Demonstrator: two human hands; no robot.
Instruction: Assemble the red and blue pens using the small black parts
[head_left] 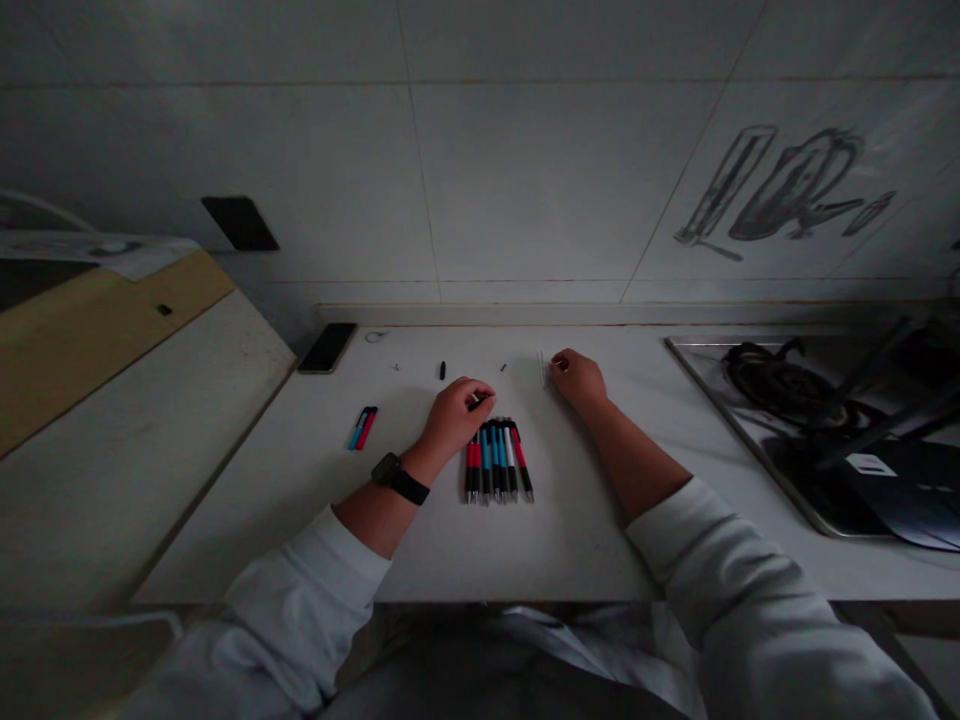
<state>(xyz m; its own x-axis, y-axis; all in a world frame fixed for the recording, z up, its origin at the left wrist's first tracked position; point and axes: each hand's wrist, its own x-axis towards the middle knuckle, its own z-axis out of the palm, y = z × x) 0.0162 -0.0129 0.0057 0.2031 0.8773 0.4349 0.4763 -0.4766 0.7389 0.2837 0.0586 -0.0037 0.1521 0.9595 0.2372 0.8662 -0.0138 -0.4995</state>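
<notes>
My left hand [459,408] is closed in a pinch just above a row of pens, with a small black pen part [477,402] between thumb and fingers. Several click pens [495,462] lie side by side below it, with red, blue and white barrels and black grips. My right hand [579,380] has its fingers curled together beside some thin whitish tubes [543,370], seemingly pen refills. Whether one is in its fingertips cannot be made out. A small black piece [442,370] and a tiny dark piece [503,367] lie behind the pens.
Blue and red barrels with black ends [363,428] lie at left. A phone [327,348], a thin ring [375,337] and a tiny spring-like piece [395,366] are farther back. At right, a metal-rimmed sink [750,455] holds dark items. A tiled wall [525,190] stands behind.
</notes>
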